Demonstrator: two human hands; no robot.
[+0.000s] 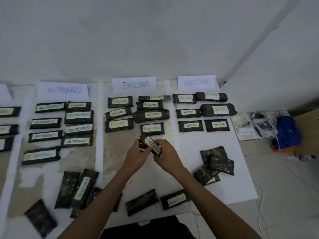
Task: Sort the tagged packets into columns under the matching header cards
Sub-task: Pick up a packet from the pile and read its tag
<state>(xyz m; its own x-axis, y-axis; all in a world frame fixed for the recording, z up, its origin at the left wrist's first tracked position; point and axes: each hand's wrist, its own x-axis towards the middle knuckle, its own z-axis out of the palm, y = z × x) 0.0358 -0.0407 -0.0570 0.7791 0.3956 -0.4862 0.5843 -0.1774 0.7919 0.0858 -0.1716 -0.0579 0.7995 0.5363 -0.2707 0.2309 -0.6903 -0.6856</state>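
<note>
Packet point(152, 147) tagged EXCLUDED, pinched by right hand point(166, 152) and, I think, left hand point(138, 153) too; lay it tag-up, just nearer the floor's point(284, 187) near edge than that column's last packet point(151, 128).

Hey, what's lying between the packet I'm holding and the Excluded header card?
In the head view, seven EXCLUDED-tagged packets lie in two columns between the held packet and the header card.

Lying on the floor at right: a white sneaker point(262, 125), a blue bag point(288, 133), possibly a bottle point(305, 158), a white cable point(260, 204).
</note>
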